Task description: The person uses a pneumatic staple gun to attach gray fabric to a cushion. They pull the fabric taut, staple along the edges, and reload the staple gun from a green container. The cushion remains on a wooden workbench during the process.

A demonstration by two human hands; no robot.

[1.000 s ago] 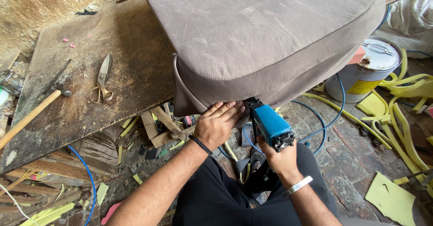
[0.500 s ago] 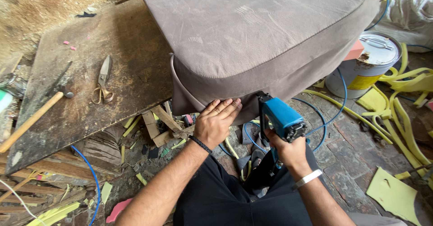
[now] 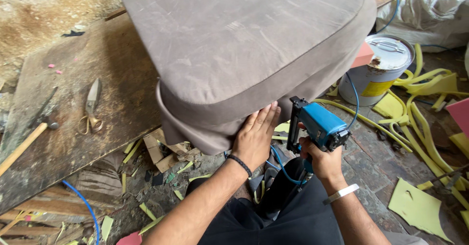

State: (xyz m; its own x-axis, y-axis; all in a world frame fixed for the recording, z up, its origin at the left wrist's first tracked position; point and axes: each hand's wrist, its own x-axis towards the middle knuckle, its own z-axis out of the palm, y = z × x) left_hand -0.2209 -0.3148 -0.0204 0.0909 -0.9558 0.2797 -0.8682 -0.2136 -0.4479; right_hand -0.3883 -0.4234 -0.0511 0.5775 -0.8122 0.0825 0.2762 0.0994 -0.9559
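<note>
Gripping the handle of a blue pneumatic staple gun (image 3: pixel 316 126), the right hand (image 3: pixel 323 161) is closing its fingers fully around the tool, whose black nose is pointing up toward the lower edge of the brown upholstered cushion (image 3: pixel 249 54). A blue air hose (image 3: pixel 279 166) is curling down from the gun's base across the person's dark trousers. The right wrist is wearing a pale wristband (image 3: pixel 341 193).

Just beside the gun, the left hand (image 3: pixel 257 136) is lying open and flat, fingers together, pressing against the loose brown fabric at the cushion's lower side; it is gripping nothing. A dark bracelet is circling its wrist.

The cushion is sitting with most of its bulk on a worn wooden board (image 3: pixel 73 127), its near corner overhanging the board's edge above the person's lap. Well to the left on the board, a pair of scissors (image 3: pixel 91 106) is lying near a hammer (image 3: pixel 30 137) with a wooden handle.

To the right, a metal paint can (image 3: pixel 377 69) with a yellow label is standing on the floor behind the gun, and strips and offcuts of yellow foam (image 3: pixel 420 203) are lying scattered around it.
</note>
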